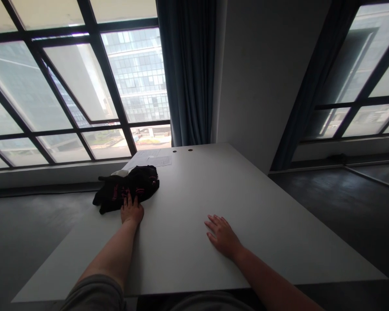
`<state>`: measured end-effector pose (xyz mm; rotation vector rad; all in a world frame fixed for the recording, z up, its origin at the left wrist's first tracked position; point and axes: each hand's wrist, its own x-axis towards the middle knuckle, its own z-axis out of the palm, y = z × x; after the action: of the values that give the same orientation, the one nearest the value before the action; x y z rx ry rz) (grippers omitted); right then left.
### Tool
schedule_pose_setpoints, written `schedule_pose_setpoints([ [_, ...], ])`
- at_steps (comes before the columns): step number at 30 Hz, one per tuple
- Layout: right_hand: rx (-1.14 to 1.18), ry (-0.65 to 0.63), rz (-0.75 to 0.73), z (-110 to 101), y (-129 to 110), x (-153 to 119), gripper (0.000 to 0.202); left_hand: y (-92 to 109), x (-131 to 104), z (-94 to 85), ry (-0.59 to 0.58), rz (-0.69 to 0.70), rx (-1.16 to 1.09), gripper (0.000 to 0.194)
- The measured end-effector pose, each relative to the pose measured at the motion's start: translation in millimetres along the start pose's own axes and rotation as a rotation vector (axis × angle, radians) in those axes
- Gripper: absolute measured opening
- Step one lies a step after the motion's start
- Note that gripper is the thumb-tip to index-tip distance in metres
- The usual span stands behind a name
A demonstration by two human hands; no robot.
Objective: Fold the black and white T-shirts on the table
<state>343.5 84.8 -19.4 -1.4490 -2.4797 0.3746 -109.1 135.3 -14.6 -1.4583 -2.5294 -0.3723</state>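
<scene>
A black cloth item with pink markings (139, 181), perhaps a folded garment, lies crumpled on the left part of the white table (194, 190). My left hand (132, 210) rests at its near edge, fingers stretched out and touching the fabric. Farther right, my right hand (223, 235) lies on the tabletop with its fingers extended, holding nothing. The full shape of the cloth cannot be made out because it is bunched up.
Sheets of paper (158, 161) lie at the table's far left, behind the cloth. Two round holes (190, 150) pierce the far edge. Beyond stand a blue curtain (191, 77), a wall column (259, 82) and large windows (136, 77).
</scene>
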Motion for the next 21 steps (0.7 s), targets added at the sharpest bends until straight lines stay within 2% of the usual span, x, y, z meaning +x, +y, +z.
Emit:
schedule_pose_setpoints([
  [4,-0.006,-0.004,0.010,-1.4,-0.8,0.3,0.055,-4.3,1.5,5.1,0.086,0.024,-0.021,0.079],
  [7,-0.008,-0.004,0.014,-1.0,-0.8,1.3,0.054,-12.5,15.1,-2.7,0.139,0.128,0.007,0.081],
  [9,-0.007,-0.001,0.009,-0.1,-0.5,1.7,0.053,-17.4,36.7,-17.5,0.174,0.181,0.032,0.079],
  [11,-0.006,0.007,0.007,0.9,0.0,2.1,0.053,-18.7,66.7,-37.8,0.238,0.139,0.039,0.080],
  [13,-0.004,0.014,0.012,1.4,0.6,2.4,0.053,-15.4,98.7,-58.0,0.255,0.132,0.038,0.080],
  [15,0.005,0.013,0.016,1.3,1.0,2.9,0.052,-8.2,123.8,-71.3,0.169,0.111,0.051,0.079],
  [17,0.015,0.007,0.021,0.6,1.2,3.3,0.052,0.7,133.7,-72.5,0.011,0.034,0.059,0.076],
  [19,0.023,0.003,0.026,-0.1,1.2,3.6,0.052,9.2,125.2,-61.0,-0.109,-0.059,0.054,0.070],
  [21,0.027,0.004,0.030,-0.3,0.9,3.5,0.052,15.9,102.2,-41.3,-0.128,-0.113,0.047,0.064],
])
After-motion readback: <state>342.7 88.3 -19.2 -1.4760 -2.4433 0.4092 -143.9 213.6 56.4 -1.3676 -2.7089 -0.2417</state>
